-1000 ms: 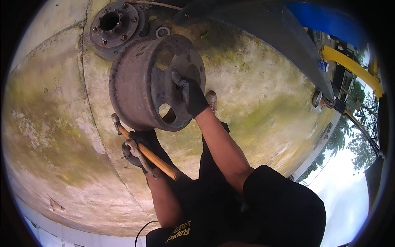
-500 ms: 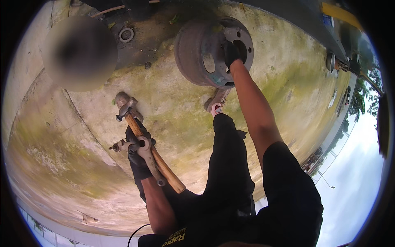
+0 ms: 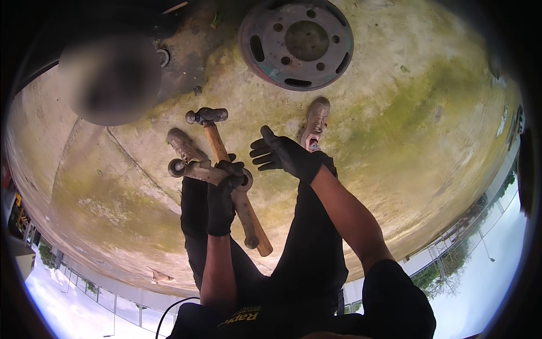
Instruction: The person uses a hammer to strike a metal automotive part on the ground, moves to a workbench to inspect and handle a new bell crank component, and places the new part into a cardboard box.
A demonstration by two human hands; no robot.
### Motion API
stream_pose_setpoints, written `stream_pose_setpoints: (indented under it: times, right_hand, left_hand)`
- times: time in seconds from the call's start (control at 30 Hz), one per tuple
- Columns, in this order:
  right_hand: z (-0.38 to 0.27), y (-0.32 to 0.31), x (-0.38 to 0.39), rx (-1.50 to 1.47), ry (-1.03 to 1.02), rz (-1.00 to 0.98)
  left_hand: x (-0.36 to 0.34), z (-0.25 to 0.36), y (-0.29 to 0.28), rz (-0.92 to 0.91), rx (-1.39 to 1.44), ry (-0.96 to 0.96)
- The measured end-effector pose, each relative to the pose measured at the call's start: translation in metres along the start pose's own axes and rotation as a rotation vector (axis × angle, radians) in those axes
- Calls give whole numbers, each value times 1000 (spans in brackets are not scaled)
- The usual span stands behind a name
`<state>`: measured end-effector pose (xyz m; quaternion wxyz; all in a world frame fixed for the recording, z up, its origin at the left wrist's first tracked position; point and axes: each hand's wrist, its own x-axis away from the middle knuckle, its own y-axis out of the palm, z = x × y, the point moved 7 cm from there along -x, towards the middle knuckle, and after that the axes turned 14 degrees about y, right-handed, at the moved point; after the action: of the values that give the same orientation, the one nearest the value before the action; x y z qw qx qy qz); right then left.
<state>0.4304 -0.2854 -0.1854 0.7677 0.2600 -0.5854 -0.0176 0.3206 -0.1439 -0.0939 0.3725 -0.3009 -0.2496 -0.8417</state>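
Observation:
My left hand (image 3: 221, 198), in a black glove, is wrapped round a ball-peen hammer (image 3: 215, 142) and a metal arm with ringed ends (image 3: 201, 172) together. The hammer's wooden handle runs from its head, up by my left shoe, down past my wrist. Across it lies the bent metal arm, one part reaching left and another running down along the handle. To the right, my gloved right hand (image 3: 288, 157) is open with fingers spread, holding nothing. Beyond it a steel wheel rim (image 3: 267, 42) lies flat on the concrete, its holed face up.
My shoes (image 3: 316, 117) stand on the stained concrete floor (image 3: 389, 130), just below the wheel rim. A small metal ring (image 3: 162, 57) lies at the upper left, beside a blurred round patch. A fence (image 3: 121, 309) runs along the bottom edge.
My right hand has let go of the wheel rim and come back toward my left hand. The rim has gone from tilted to flat. The hammer and metal arm have shifted right and turned.

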Motion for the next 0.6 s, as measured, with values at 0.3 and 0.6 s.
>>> stream_pose_setpoints:
  times: [0.3,0.6]
  right_hand:
    - [-98,-121,89,-202,-331,-208]
    - [-62,-479,156,115,-500,835]
  left_hand:
    - [3,-1,225,-330,-227,151]
    - [-131,-83,200,-88,-1186,624]
